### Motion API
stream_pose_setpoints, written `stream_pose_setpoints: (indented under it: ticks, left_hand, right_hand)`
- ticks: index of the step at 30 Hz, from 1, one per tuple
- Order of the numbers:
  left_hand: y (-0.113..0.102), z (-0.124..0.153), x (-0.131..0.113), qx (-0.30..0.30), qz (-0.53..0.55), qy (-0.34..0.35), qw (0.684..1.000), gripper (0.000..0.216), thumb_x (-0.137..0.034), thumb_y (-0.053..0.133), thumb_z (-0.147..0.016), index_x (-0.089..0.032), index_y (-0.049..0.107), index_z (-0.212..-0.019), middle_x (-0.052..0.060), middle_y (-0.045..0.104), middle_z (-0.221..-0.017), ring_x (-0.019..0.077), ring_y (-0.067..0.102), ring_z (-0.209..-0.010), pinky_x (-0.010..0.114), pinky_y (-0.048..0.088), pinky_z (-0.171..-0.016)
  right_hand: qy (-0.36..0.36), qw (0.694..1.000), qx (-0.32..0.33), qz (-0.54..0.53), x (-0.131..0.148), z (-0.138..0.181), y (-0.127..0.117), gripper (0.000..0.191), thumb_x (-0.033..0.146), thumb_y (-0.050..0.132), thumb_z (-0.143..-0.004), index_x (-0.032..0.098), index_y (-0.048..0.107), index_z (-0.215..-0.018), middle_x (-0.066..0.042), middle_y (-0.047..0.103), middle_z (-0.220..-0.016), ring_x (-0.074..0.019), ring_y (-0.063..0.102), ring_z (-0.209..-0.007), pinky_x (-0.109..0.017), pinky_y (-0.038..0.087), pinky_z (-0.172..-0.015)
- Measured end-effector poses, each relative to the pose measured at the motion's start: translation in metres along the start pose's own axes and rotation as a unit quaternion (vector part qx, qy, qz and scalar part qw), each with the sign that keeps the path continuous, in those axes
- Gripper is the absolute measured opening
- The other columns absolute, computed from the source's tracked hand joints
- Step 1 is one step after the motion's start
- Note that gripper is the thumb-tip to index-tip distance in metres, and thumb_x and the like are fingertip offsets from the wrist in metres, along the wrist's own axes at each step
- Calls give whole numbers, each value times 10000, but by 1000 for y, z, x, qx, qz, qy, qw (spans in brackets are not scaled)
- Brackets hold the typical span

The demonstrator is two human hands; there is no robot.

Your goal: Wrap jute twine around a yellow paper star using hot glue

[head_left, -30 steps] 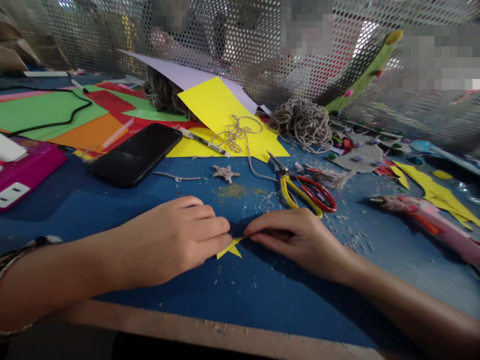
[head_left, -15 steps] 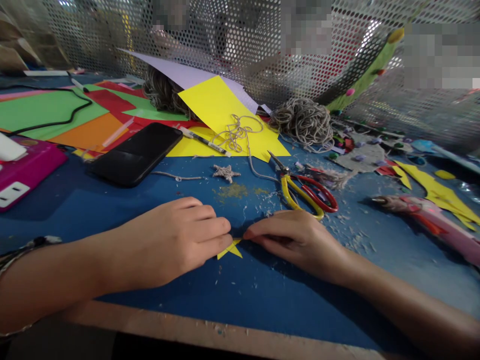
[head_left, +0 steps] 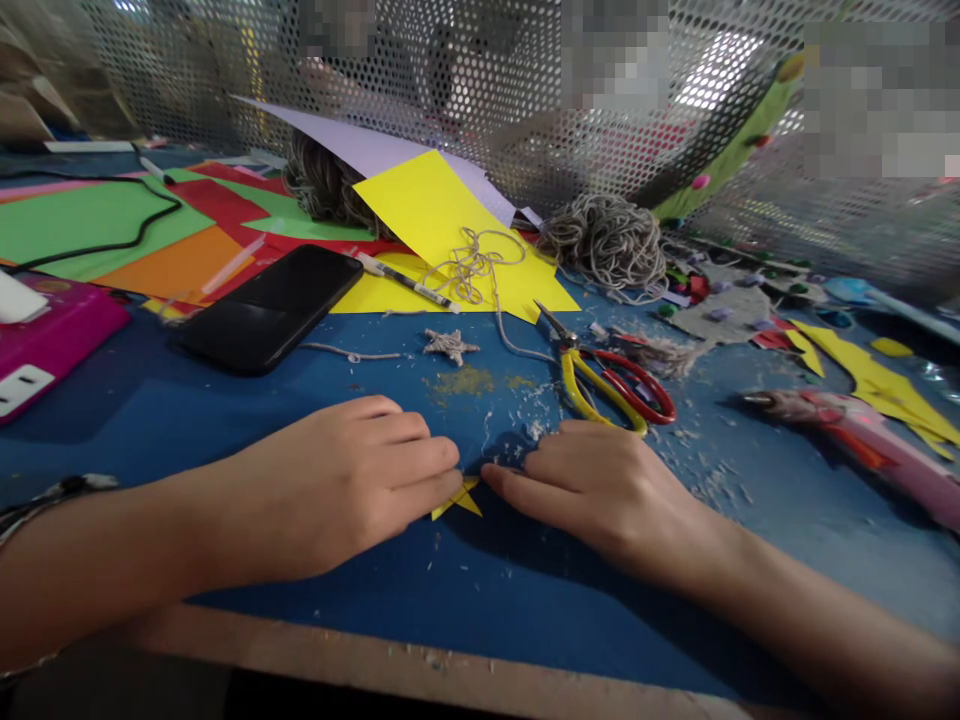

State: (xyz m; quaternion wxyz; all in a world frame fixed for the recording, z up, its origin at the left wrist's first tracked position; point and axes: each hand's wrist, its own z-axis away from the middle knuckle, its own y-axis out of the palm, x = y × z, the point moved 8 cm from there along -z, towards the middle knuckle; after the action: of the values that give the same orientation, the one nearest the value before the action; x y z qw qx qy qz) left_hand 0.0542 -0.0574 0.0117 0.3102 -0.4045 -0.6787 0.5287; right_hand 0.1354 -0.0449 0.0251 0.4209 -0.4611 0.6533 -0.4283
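Note:
A small yellow paper star (head_left: 459, 500) lies at the front of the blue table, partly covered by fingers. My left hand (head_left: 375, 470) is closed on its left side, fingers pressed together. My right hand (head_left: 592, 480) is closed too, its index fingertip beside the star's right point. The thumb is hidden under it, so whether it pinches anything does not show. Beyond the hands sits a small star wrapped in grey string (head_left: 450, 346). Scissors (head_left: 600, 380) with one yellow and one red handle lie just past my right hand.
A black phone (head_left: 274, 310), a marker pen (head_left: 409, 280) and yellow paper (head_left: 442, 210) with loose string lie farther back. A string bundle (head_left: 607, 250) rests by the perforated screen (head_left: 487, 60). At right is a pink glue gun (head_left: 862, 430); at left, a magenta power strip (head_left: 67, 330).
My right hand has rolled over, showing more of its back, with its other fingers now curled and the thumb hidden. My left hand and the star have hardly moved.

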Motion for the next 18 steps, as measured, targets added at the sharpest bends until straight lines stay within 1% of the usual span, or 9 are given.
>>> stream_pose_setpoints:
  ticks: [3,5,7,9,10,12,13,15,18]
  left_hand:
    - [0,0,0,0,-2,1,1000,232,-134,399,-841,-176,553,-1010,60,628,-924,175,570,-817,307,430,-724]
    - [-1,-1,-1,-1,-4,2,1000,234,-130,394,-840,-176,557,-1001,60,631,-919,172,572,-809,303,431,-718]
    - [-2,-2,-1,-1,-2,1,1000,238,-121,382,-839,-176,567,-978,59,637,-907,166,575,-792,299,431,-711]
    - [-4,-3,0,-8,9,0,1000,237,-112,376,-833,-169,579,-940,59,642,-881,161,578,-766,295,433,-699]
    - [-5,-3,0,-13,18,-1,1000,233,-109,377,-830,-165,583,-921,59,642,-868,160,578,-757,292,434,-693]
    - [-8,-3,2,-26,41,-13,999,217,-110,383,-825,-158,583,-893,57,635,-853,160,577,-753,287,436,-693]
    - [-8,-3,4,-29,57,-25,998,200,-122,393,-824,-154,576,-898,58,627,-860,164,574,-768,287,437,-700]
    - [-5,-2,12,-17,96,-72,993,189,-172,424,-824,-146,537,-974,65,597,-926,171,565,-811,282,443,-707]
    - [4,-2,22,21,145,-140,979,348,-300,479,-816,-132,440,-1119,93,518,-1057,189,540,-896,288,444,-731]
  right_hand:
    - [-1,1000,18,24,1,0,3,210,151,382,-860,156,580,-791,25,499,-514,-97,405,-466,-272,240,-475]
    - [11,1000,18,-9,-2,2,6,225,157,358,-871,159,573,-803,20,520,-532,-95,427,-480,-262,262,-483]
    - [60,994,18,-88,-11,7,11,209,171,354,-874,163,562,-850,15,555,-582,-85,464,-515,-230,301,-500]
    - [123,978,24,-168,-23,11,19,159,187,396,-855,172,551,-885,27,560,-598,-65,472,-517,-191,317,-499]
    - [148,969,33,-196,-27,12,22,140,194,422,-841,177,551,-894,37,549,-585,-56,462,-501,-177,313,-489]
    - [172,958,50,-225,-30,13,27,129,210,455,-821,178,558,-892,53,507,-539,-48,431,-467,-165,298,-469]
    - [176,955,56,-232,-31,12,27,127,212,462,-816,175,563,-884,57,489,-523,-46,421,-459,-162,293,-465]
    - [183,951,63,-241,-31,11,28,123,213,472,-809,170,568,-872,60,470,-516,-43,417,-458,-156,290,-465]
    - [184,947,62,-254,-30,9,25,119,203,477,-804,162,573,-859,65,449,-509,-38,406,-449,-149,288,-466]
